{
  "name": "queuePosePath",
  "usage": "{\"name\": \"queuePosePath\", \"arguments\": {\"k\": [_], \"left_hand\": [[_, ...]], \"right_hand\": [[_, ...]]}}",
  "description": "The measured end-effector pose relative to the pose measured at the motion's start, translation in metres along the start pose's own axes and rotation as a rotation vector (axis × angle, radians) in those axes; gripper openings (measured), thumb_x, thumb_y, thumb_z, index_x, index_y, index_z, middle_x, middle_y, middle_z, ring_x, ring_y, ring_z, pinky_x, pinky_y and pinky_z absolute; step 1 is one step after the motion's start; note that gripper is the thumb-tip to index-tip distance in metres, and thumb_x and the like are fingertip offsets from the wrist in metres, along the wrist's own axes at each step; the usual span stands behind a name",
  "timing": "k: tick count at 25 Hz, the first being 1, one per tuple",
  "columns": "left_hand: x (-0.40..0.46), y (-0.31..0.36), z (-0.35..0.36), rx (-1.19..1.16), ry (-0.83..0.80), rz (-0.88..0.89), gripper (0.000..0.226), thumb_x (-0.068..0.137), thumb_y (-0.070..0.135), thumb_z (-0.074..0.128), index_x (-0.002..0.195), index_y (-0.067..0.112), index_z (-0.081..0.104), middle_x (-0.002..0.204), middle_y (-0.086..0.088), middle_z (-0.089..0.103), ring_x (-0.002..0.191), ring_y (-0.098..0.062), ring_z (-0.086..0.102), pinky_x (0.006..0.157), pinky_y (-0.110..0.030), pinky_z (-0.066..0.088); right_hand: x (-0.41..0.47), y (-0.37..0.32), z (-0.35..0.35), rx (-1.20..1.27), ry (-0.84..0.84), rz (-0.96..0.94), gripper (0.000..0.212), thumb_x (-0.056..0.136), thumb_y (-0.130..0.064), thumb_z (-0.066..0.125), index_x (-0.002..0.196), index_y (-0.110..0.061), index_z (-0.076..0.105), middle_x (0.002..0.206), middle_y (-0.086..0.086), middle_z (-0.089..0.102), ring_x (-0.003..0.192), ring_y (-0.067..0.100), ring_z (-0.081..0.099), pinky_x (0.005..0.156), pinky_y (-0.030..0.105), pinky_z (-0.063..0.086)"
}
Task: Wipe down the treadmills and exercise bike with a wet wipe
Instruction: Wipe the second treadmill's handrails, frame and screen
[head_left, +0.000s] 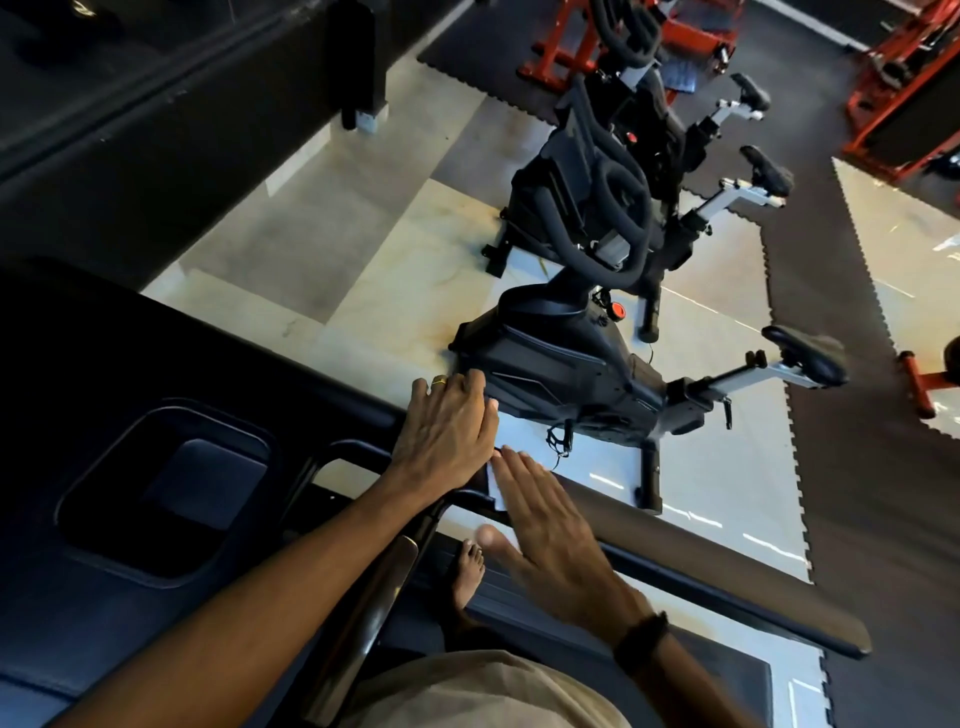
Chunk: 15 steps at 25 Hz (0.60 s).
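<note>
Both hands flat on the treadmill (156, 364) rail: left hand (447, 436) just resting, right hand (545, 530) pressing the wipe (493, 486) with straight fingers, nothing pinched. It could easily slide out and drop (bikes (597, 364) untouched, far right).

Pale glossy floor tiles (363, 249) meet dark interlocking rubber mats (852, 415). Red steel frames (904, 88), perhaps weight racks, stand behind.

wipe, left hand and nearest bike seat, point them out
wipe (492, 486), head view, white edge showing beside the right hand's fingers
left hand (447, 434), head view, back of the hand
bike seat (810, 353), head view, top of the saddle
</note>
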<state>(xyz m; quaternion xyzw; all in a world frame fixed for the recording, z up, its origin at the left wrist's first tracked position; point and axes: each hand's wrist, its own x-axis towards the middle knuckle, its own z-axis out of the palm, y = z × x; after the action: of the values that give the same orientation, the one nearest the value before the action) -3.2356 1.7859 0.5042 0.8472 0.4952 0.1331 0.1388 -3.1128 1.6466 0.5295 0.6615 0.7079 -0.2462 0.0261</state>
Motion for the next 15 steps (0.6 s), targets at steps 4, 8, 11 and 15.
{"name": "queuePosePath", "arguments": {"k": [4,8,11,15], "left_hand": [[0.002,0.003,0.0,0.03,-0.054,0.014,0.032,0.1,0.036,0.026,0.105,0.015,0.05,0.095,-0.007,0.066,0.089,-0.028,0.061,0.087,-0.045,0.041],[0.003,0.001,0.002,0.027,-0.082,0.021,0.037,0.098,0.04,0.021,0.103,0.016,0.049,0.095,-0.006,0.066,0.089,-0.028,0.059,0.086,-0.045,0.04],[0.004,0.0,0.004,0.03,-0.067,0.026,0.048,0.093,0.044,0.01,0.102,0.017,0.049,0.094,-0.005,0.066,0.088,-0.027,0.06,0.085,-0.044,0.04],[0.002,0.001,0.006,0.035,-0.073,0.072,0.047,0.095,0.044,0.01,0.101,0.018,0.049,0.089,-0.003,0.065,0.084,-0.025,0.06,0.082,-0.043,0.04]], "right_hand": [[0.012,0.04,-0.029,0.154,-0.117,0.313,0.115,0.074,-0.089,-0.016,0.159,-0.022,0.024,0.165,0.004,0.025,0.152,0.019,0.021,0.123,0.034,0.015],[0.054,0.028,-0.043,0.24,-0.208,0.408,0.106,0.08,-0.086,-0.006,0.131,-0.016,0.054,0.128,0.015,0.061,0.12,0.035,0.055,0.099,0.043,0.038],[0.037,0.017,-0.019,0.111,-0.078,0.189,0.127,0.066,-0.093,-0.02,0.144,-0.014,0.041,0.146,0.011,0.05,0.138,0.029,0.043,0.113,0.041,0.032],[0.0,0.033,-0.021,0.098,-0.029,0.196,0.118,0.073,-0.09,-0.014,0.155,-0.018,0.03,0.158,0.003,0.037,0.149,0.02,0.029,0.123,0.035,0.019]]}}
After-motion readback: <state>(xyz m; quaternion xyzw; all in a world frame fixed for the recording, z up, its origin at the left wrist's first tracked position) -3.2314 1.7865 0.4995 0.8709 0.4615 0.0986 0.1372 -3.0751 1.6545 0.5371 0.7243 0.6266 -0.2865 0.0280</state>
